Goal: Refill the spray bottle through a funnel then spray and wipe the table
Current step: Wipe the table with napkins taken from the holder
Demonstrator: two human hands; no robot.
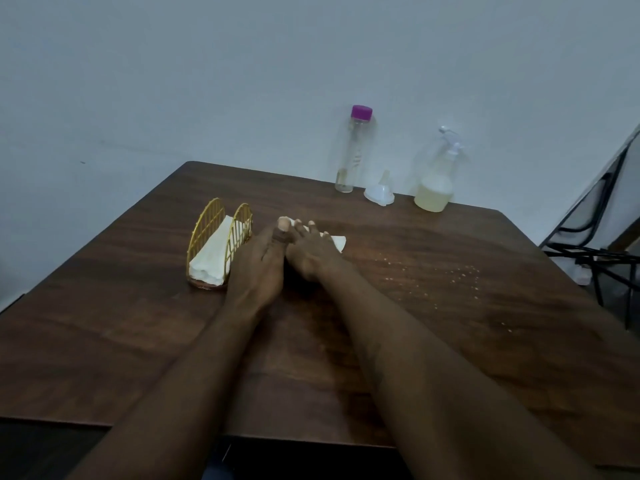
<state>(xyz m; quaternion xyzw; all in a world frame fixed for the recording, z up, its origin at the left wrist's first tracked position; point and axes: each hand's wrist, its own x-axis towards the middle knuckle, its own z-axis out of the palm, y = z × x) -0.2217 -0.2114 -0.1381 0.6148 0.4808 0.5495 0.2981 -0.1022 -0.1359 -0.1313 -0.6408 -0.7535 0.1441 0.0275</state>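
Dark wood-grain table (450, 341); gold wire holder (221, 237); clear plastic spray bottle (437, 178)

Most of the tissue (338, 242) is buried under my right hand (311, 255) and left hand (256, 268), just a corner pokes out. The left hides its own fingers, so pinch or press, no idea. The specks (389, 279) on the table (485, 341) are too tiny to call. The spray bottle (434, 188) head smears into the wall (207, 81), and the chair (588, 251) runs off the right edge.
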